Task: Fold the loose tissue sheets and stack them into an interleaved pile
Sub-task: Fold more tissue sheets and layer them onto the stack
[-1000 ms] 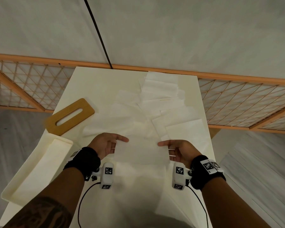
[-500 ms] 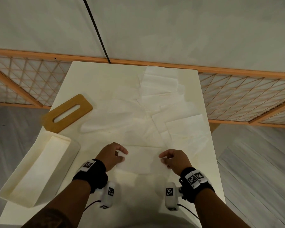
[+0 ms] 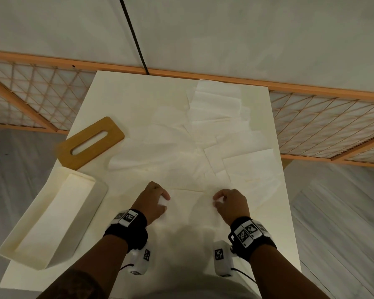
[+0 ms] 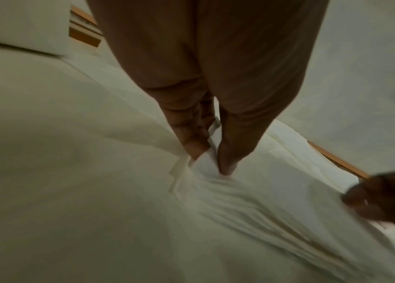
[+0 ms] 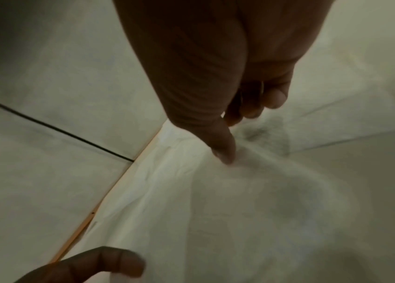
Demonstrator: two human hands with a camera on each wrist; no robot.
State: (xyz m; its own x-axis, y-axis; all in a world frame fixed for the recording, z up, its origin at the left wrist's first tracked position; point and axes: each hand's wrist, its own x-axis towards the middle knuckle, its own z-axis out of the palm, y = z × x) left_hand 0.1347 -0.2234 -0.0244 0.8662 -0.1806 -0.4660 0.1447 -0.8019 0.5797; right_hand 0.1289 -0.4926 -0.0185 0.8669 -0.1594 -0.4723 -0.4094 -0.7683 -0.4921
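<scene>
A white tissue sheet (image 3: 190,203) is stretched between my two hands near the table's front edge. My left hand (image 3: 160,198) pinches its left edge, and in the left wrist view the tissue sheet (image 4: 240,201) wrinkles away from the pinching left hand (image 4: 212,159). My right hand (image 3: 219,200) pinches the right edge, with the right hand (image 5: 228,151) holding the tissue sheet (image 5: 215,201) under the thumb. Several loose tissue sheets (image 3: 203,137) lie scattered flat over the middle and back of the table.
A cream tissue box (image 3: 20,244) lies open at the table's left front edge. Its wooden lid (image 3: 108,130) with a slot lies behind it. The table (image 3: 121,93) backs onto a wall, with an orange lattice fence (image 3: 333,117) on both sides.
Both hands have drawn the tissue sheet back toward my body and closer to the table. Their fingers have curled from nearly straight into pinches on its edges.
</scene>
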